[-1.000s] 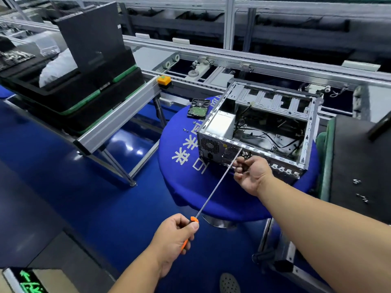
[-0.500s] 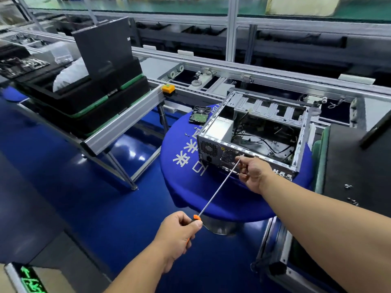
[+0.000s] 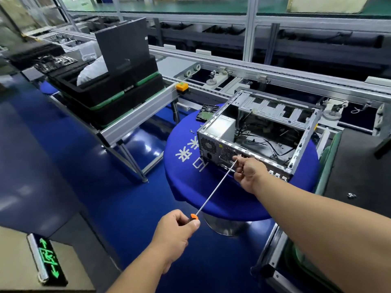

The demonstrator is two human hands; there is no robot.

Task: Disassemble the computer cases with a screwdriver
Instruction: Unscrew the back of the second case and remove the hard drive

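Observation:
An open grey computer case (image 3: 281, 115) lies on a round blue table (image 3: 186, 163), its inside showing a silver power supply and loose black cables. A long screwdriver (image 3: 215, 187) with an orange handle runs from my left hand (image 3: 175, 231), which grips the handle, up to the case's rear panel. My right hand (image 3: 248, 171) pinches the shaft near its tip, right against the rear panel beside the fan grille. The tip itself is hidden by my fingers.
A hard drive (image 3: 206, 112) and small loose screws (image 3: 191, 131) lie on the table's far left. Stacked black trays (image 3: 110, 89) sit on an aluminium frame at left. A conveyor line (image 3: 264, 79) runs behind. A dark mat (image 3: 357, 166) with screws is at right.
The view has shifted slightly; both hands keep their hold on the screwdriver at the rear panel, with my left hand a little lower in the frame.

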